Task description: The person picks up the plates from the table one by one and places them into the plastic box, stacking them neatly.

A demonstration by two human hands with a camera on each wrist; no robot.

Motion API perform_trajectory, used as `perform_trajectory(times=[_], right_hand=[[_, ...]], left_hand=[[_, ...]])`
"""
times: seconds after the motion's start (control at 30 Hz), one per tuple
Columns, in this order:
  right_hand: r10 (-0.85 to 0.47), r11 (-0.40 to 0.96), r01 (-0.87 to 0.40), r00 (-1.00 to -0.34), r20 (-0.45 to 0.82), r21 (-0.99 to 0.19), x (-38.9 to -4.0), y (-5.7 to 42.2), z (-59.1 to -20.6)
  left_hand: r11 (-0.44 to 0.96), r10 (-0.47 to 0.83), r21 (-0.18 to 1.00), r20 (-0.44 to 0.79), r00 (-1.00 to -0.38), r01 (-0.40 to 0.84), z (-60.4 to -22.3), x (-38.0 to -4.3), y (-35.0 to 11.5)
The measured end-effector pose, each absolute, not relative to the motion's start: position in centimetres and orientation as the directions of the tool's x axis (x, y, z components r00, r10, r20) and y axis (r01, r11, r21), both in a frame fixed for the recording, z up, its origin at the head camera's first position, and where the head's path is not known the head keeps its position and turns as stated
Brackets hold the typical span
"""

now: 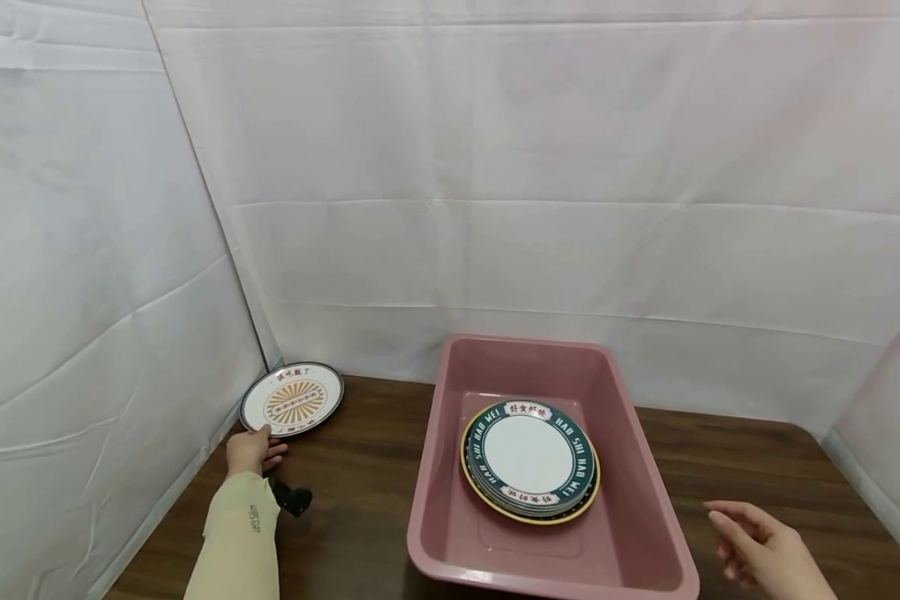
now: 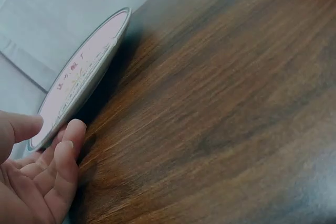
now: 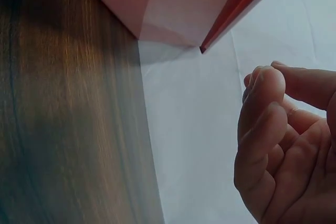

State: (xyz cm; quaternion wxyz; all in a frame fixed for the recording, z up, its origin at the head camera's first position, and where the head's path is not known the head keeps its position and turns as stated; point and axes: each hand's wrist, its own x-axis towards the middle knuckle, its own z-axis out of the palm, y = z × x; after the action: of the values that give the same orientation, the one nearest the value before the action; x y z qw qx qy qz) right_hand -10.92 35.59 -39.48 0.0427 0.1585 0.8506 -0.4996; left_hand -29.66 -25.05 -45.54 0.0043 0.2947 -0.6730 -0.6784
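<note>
At the far left corner of the table lies a white plate (image 1: 294, 400) with a dark rim, an orange sunburst and red lettering. My left hand (image 1: 249, 452) pinches its near edge, thumb over the rim and fingers beneath. In the left wrist view the plate (image 2: 86, 72) is seen nearly edge-on, close above the wood. My right hand (image 1: 768, 546) hangs to the right of a pink tub (image 1: 648, 500), fingers loosely curled and holding nothing. Inside the tub sits a stack of plates (image 1: 528, 454); the top one has a green lettered rim, and a yellow-edged one shows underneath.
The dark wooden table (image 1: 345, 500) reaches back to a hanging white cloth (image 1: 532, 167), with more cloth on the left and right sides. A black strap piece (image 1: 291, 497) is at the left wrist. The tub's raised walls stand between the two hands.
</note>
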Motion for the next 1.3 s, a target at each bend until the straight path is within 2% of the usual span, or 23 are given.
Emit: perform_trajectory(times=[0.37,0.6,0.7,0.97,1.07,1.3], right_hand=[[0.212,0.478,0.284,-0.956,-0.204,-0.831,-10.8,35.8,-39.7],[0.212,0.473,0.274,-0.958,-0.194,-0.837,-10.7,36.1,-40.0],[0.217,0.458,0.27,-0.958,-0.189,-0.847,-10.6,36.1,-40.1],[0.225,0.432,0.267,-0.957,-0.184,-0.861,-10.1,35.9,-40.0],[0.217,0.446,0.254,-0.961,-0.171,-0.858,-10.0,35.7,-39.6],[0.19,0.472,0.185,-0.976,-0.105,-0.862,-10.0,34.7,-38.5]], left_hand=[[-0.196,-0.459,0.912,-0.409,-0.789,-0.359,-45.1,-29.5,-24.3],[-0.366,-0.382,0.888,-0.415,-0.826,-0.278,-45.0,-29.0,-23.6],[-0.316,-0.417,0.919,-0.359,-0.835,-0.237,-45.0,-29.2,-23.2],[-0.053,-0.504,0.989,-0.147,-0.851,-0.139,-44.3,-27.6,-21.3],[-0.04,-0.526,0.997,-0.08,-0.847,-0.069,-43.7,-27.0,-19.9],[-0.121,-0.497,0.99,0.0,-0.868,0.069,-40.7,-25.5,-16.5]])
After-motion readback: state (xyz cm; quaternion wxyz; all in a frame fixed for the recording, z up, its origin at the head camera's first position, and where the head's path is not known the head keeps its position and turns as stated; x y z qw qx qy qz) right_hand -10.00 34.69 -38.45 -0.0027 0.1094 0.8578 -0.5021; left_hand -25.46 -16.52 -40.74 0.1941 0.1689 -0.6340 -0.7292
